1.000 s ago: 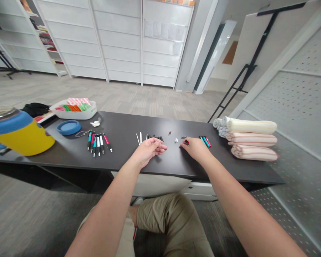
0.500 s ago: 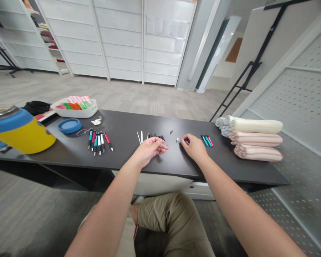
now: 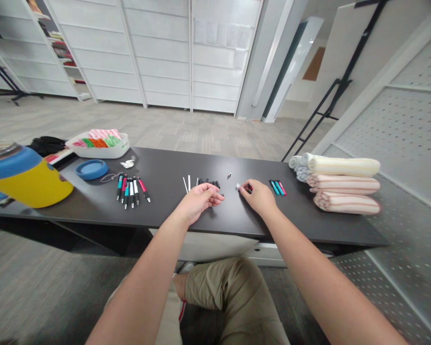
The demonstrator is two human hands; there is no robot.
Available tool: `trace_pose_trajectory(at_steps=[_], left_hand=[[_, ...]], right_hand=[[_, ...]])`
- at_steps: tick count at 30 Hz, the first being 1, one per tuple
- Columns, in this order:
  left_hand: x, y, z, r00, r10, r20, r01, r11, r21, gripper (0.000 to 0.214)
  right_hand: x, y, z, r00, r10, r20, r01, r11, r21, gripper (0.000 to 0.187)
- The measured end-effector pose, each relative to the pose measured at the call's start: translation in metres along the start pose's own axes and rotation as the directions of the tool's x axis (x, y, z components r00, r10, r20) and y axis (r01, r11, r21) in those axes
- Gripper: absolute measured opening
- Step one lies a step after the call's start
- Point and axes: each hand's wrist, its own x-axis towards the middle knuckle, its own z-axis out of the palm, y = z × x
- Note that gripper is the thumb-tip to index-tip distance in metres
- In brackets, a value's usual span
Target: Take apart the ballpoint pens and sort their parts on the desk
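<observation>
My left hand [image 3: 203, 200] hovers over the table's near middle with its fingers curled and the thumb pressed in. A small dark tip shows at its fingertips, too small to name. Just behind it lie black pen grips [image 3: 217, 184] and thin white sticks [image 3: 189, 182], partly covered by the hand. To the right, my right hand [image 3: 259, 195] rests low with bent fingers closed at a little group of small silvery parts [image 3: 237, 186]. Beyond sits another tiny metallic piece [image 3: 229, 175]. Teal and red pen barrels [image 3: 277, 187] lie right of that hand.
Several assembled pens [image 3: 129, 189] lie on the dark table [image 3: 165, 211]. At left are a yellow-blue tumbler [image 3: 32, 179], a blue lid [image 3: 91, 169] and a white basket [image 3: 100, 151] of colourful packets. Rolled towels [image 3: 345, 187] are stacked at right.
My right hand has shifted slightly left, its fingertips now at the small silvery parts. My left hand stays nearly in place, and a dark tip now shows at its fingers.
</observation>
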Motion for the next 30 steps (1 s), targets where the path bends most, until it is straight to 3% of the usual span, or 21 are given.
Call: trace_pose_trajectory(at_steps=[15,22,30], left_hand=[[0.0008,-0.0013,-0.0014,1.0,0.006,0.008,-0.006,1.0,0.0,0.033],[-0.0002,-0.0004,-0.001,1.0,0.006,0.002,-0.006,1.0,0.0,0.034],[-0.0006,-0.0007,-0.0012,1.0,0.008,0.008,-0.008,1.0,-0.008,0.036]], right_hand=[[-0.003,-0.0006,-0.0009,0.998,-0.005,0.056,0.005,1.0,0.009,0.022],[-0.0044,0.003,-0.0034,0.996,0.075,-0.053,-0.068,0.99,0.121,0.034],[-0.0014,0.0068,0.0014,1.0,-0.014,0.014,0.014,1.0,0.022,0.029]])
